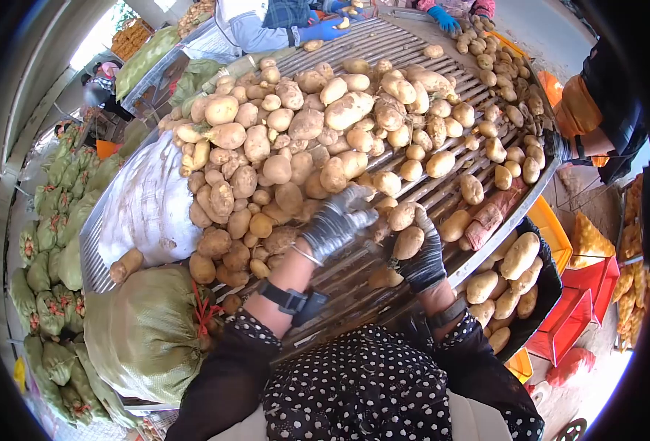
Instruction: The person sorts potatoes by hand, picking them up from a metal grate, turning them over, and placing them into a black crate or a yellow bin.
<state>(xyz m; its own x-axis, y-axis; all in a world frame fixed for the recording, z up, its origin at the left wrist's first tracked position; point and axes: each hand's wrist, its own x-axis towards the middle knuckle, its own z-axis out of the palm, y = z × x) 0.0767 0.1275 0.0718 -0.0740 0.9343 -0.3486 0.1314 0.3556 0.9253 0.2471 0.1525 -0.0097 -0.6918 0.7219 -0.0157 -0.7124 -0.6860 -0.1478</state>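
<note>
My left hand (337, 220), in a grey glove, reaches into the near edge of the big heap of potatoes (295, 140) on the slatted sorting table (406, 40); whether it grips one I cannot tell. My right hand (422, 257), also gloved, is closed around a potato (409, 241) near the table's front edge. Another potato (401, 215) lies just above it, and one (384, 278) lies on the slats below my hands. A black watch (287, 300) sits on my left wrist.
A full green sack (145, 334) and a white sack (149, 202) lie at the left. A black-lined crate of potatoes (512, 283) stands at the right, beside orange crates (553, 228). Other workers' blue-gloved hands (325, 29) sort at the far end; another person (604, 110) stands at the right.
</note>
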